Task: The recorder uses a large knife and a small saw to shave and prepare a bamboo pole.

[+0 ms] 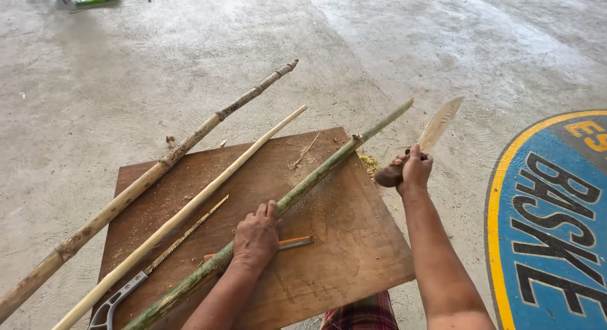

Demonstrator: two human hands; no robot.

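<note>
My left hand [256, 236] presses down on a long green bamboo stalk [329, 163] that lies slanted across a brown wooden board [344, 241]. My right hand [414, 168] is raised to the right of the stalk and grips the dark wooden handle of a broad-bladed knife [439, 124], blade pointing up and away. The stalk's thin far end reaches past the board onto the concrete. An orange-and-metal flat tool [296, 242] lies on the board, partly under my left hand and the stalk.
A pale peeled stick [208, 191] and a thicker mottled bamboo pole [152, 173] lie slanted left of the green stalk. A hand saw [165, 249] with a grey handle rests on the board. Sawdust dusts the board. A blue-and-yellow painted floor emblem [556, 229] lies at right.
</note>
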